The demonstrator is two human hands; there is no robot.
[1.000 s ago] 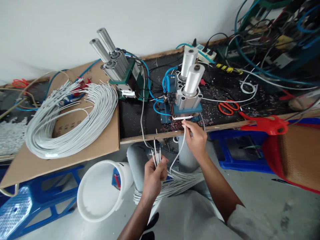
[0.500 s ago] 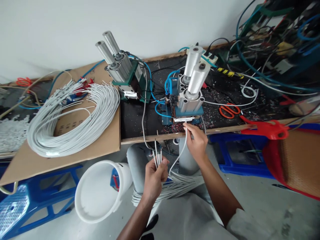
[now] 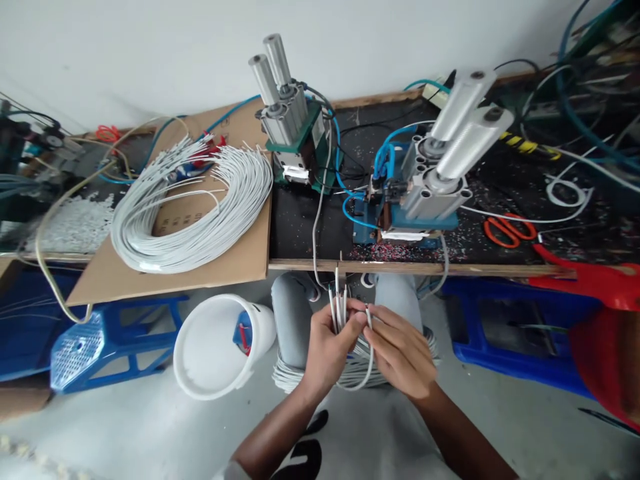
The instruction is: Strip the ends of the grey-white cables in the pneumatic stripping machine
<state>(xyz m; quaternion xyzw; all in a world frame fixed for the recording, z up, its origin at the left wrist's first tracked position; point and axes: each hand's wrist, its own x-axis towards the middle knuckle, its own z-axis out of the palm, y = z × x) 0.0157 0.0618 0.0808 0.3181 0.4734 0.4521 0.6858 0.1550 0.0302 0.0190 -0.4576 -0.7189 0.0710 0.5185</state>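
Observation:
Several grey cable ends (image 3: 338,305) stick up out of my left hand (image 3: 330,343), which is closed round them. My right hand (image 3: 403,350) pinches the tip of one more grey cable (image 3: 371,353), and its fingers meet the left thumb and forefinger there. That cable loops down below both hands. A bundle of the same cables (image 3: 290,375) lies across my lap, partly hidden by my hands. Beyond them, at the bench's front, stands a pneumatic machine (image 3: 415,200) with two silver cylinders and a white-wrapped front edge.
A large coil of grey cables (image 3: 193,250) rests on cardboard (image 3: 240,267) at left, beside a second machine (image 3: 293,133). Orange-handled scissors (image 3: 509,230) and a red air gun (image 3: 590,280) lie right. A white bucket (image 3: 200,387) and blue stool (image 3: 100,347) stand below.
My right hand has moved down and away from the machine's front with the cable, and now touches my left hand. The view has shifted, so the bench things sit further right.

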